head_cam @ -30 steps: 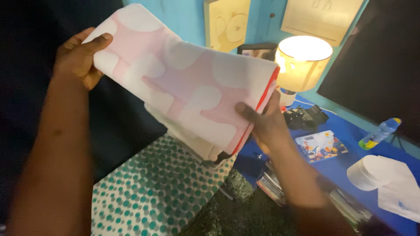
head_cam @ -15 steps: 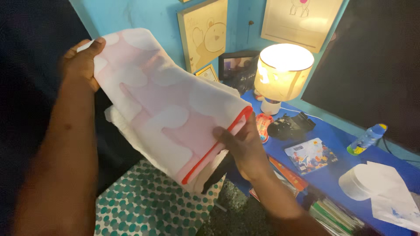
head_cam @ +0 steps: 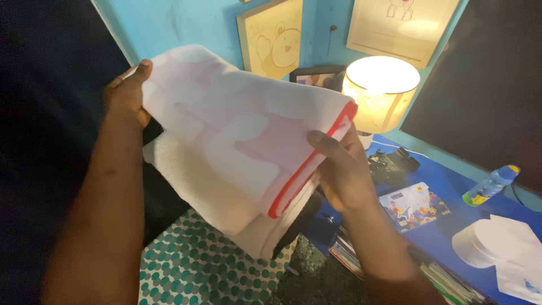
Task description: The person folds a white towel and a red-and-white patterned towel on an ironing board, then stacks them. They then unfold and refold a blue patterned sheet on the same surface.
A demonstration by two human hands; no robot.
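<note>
I hold a folded pink-and-white patterned cloth [head_cam: 237, 135] with a red edge up in front of me. My left hand [head_cam: 127, 96] grips its far left corner, thumb on top. My right hand [head_cam: 341, 169] pinches the red-trimmed right end, thumb across the front. A lower white layer of the cloth hangs down beneath the fold, above a surface covered in white fabric with green dots [head_cam: 197, 271].
A lit table lamp [head_cam: 381, 93] stands on a blue desk [head_cam: 446, 226] at the right, with a black object, a colourful card, a plastic bottle [head_cam: 490, 184], a white tissue roll [head_cam: 480, 243] and stacked books. Framed drawings hang on the blue wall. A dark screen fills the upper right.
My hands have raised the cloth slightly and drawn its right end up and rightwards, so the fold sits flatter. The view shifted a little too.
</note>
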